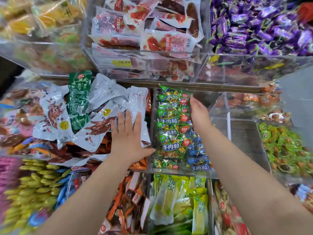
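- Evidently the work is to put the snack goods in order, and both hands are at the middle row of the shelf.
- The left hand (129, 134) lies flat, palm down, with fingers straight and a little spread, on the white packets (101, 97). It holds nothing; it only presses. I judge this is to stop the loose heap from sliding, because the packets lie tilted over one another and are slippery.
- The white packets are in the compartment on the left of the divider wall (151, 116), and they rise up to its edge. One green packet (79, 99) stands between them.
- The right hand (199, 116) is also wide, with fingers straight and together, and it stands on its edge like a small wall. It is at the right side of the green bags (171, 116) of wrapped sweets, but I cannot tell if it touches them.
- The green bags lie in a column in the middle compartment, just right of the divider wall, with blue bags (198, 150) under them on the right. Probably the edge-on hand is there to push this column straight against the wall.
- A flat hand fits here better than a pinch, since whole piles are moved, not one piece.
- Above are red sausage packs (152, 31) with a yellow price label (122, 62); below are yellow-green pickle packs (179, 200).
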Motion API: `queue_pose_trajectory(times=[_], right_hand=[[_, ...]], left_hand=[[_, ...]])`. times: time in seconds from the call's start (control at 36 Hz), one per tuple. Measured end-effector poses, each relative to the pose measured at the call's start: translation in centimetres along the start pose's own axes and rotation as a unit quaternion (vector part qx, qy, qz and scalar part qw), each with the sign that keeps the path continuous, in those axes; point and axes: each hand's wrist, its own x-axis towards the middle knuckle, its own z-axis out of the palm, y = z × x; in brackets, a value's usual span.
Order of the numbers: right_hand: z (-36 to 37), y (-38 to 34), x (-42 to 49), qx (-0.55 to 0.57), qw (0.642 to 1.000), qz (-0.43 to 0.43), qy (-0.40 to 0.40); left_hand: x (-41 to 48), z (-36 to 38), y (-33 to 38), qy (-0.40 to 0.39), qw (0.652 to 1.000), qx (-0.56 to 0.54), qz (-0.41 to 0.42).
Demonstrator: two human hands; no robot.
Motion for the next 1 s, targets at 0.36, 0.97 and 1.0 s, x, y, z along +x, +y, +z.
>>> queue_pose_trajectory(times=[0.36,0.97,1.0], right_hand=[[-4.2,-0.3,-1.6,0.063,0.995,0.056,0.06],[-9.8,13.2,-27.3,0.207,0.942,0.121,0.237],[-9.8,14.4,-28.9,0.207,0.935,0.141,0.252]], left_hand=[[-0.1,-0.2,0.0,0.0,1.0,-0.001,0.001],[-11.7,-0.4,6.8,-0.105,0.902,-0.284,0.308],[-12.7,0.8,7.4,-0.143,0.896,-0.284,0.31]])
